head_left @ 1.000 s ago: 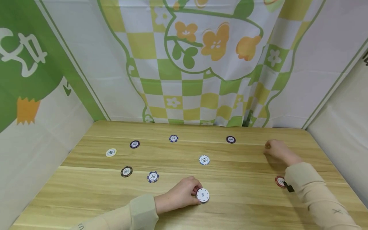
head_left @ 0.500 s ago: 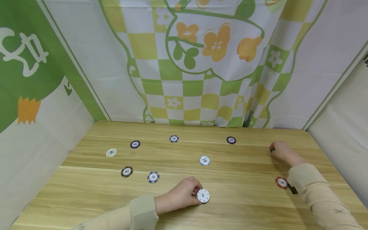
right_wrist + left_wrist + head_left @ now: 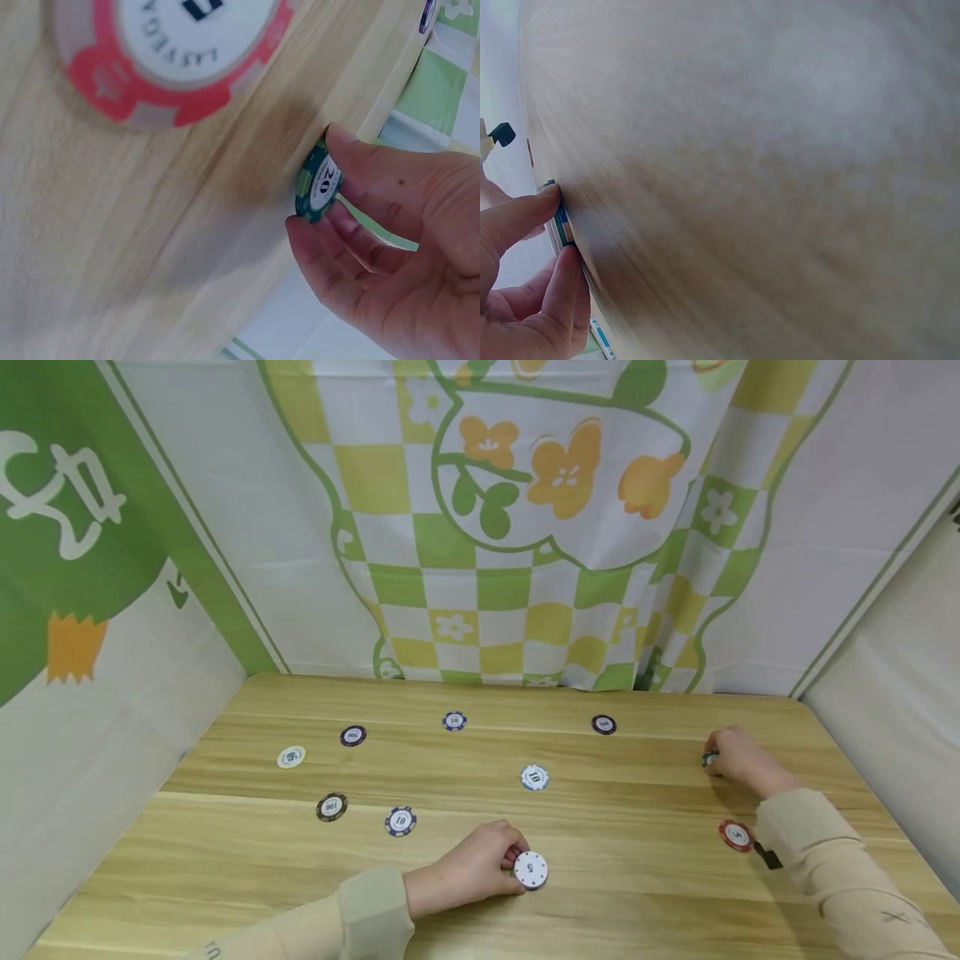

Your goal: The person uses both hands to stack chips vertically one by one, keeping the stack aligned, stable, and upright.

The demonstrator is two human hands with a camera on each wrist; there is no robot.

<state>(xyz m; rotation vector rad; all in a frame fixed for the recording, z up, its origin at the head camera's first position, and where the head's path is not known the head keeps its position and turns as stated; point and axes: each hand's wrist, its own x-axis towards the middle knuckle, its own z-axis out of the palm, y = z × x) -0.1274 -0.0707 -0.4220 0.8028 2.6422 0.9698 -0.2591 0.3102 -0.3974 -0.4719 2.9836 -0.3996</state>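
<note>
Near the front of the table, my left hand (image 3: 474, 870) grips a small stack of poker chips (image 3: 562, 222) by the edges, thumb on one side and fingers on the other. On top lies a white poker chip (image 3: 531, 870) marked 5; darker edges show beneath it in the left wrist view. At the far right, my right hand (image 3: 742, 762) pinches a green poker chip (image 3: 319, 184) marked 20 between thumb and fingertips. That chip is tilted, close to the tabletop. A red poker chip (image 3: 737, 835) marked 5 lies flat beside the right sleeve.
Several other chips lie flat and scattered: a light blue chip (image 3: 535, 777) in the middle, purple chips (image 3: 604, 724) towards the back, blue chips (image 3: 401, 821), a black chip (image 3: 332, 807) and a yellow-edged chip (image 3: 291, 757) leftward. Patterned curtains (image 3: 502, 585) enclose the wooden table (image 3: 600, 910).
My right hand has shifted slightly right and nearer, and the green chip has come into view between its fingertips. The left hand and its stack stay in place.
</note>
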